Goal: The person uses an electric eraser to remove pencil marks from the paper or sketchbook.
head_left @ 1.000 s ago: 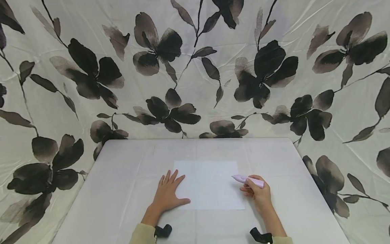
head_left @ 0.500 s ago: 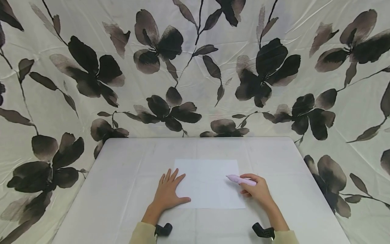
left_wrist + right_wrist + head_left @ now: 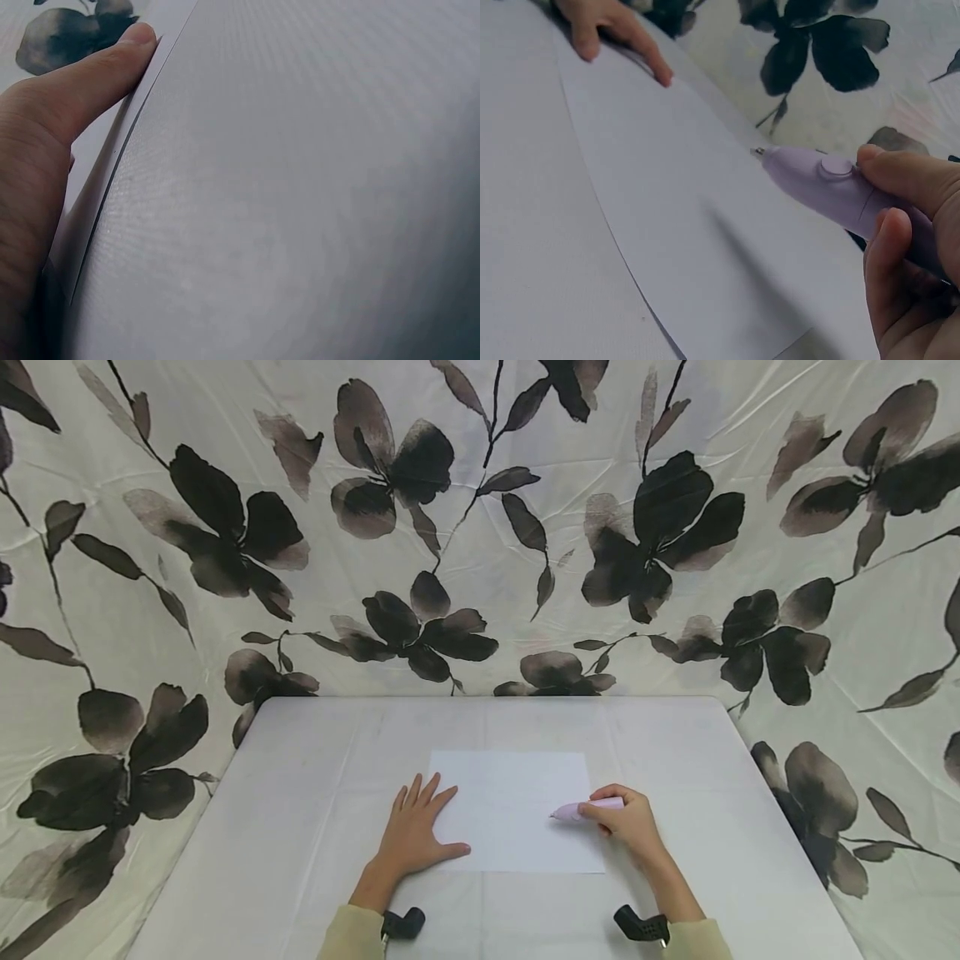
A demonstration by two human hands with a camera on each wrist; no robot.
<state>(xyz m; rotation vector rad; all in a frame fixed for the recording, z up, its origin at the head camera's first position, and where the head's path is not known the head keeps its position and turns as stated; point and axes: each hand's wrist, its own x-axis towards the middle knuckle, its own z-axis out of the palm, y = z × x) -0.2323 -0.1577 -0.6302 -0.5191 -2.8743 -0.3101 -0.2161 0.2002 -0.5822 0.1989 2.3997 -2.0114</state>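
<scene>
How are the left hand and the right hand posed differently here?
The left hand lies palm-down with fingers spread; the right hand has fingers curled round a lilac pen.
The left hand overlaps the left edge of the paper; the right hand is near its right edge, with the pen tip raised above it.
Both are bare, with a pale sleeve and black device at each wrist.

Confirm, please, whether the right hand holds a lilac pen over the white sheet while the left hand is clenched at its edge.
The left hand is not clenched: the head view shows its fingers spread at the edge of the white sheet. The rest is right.
</scene>
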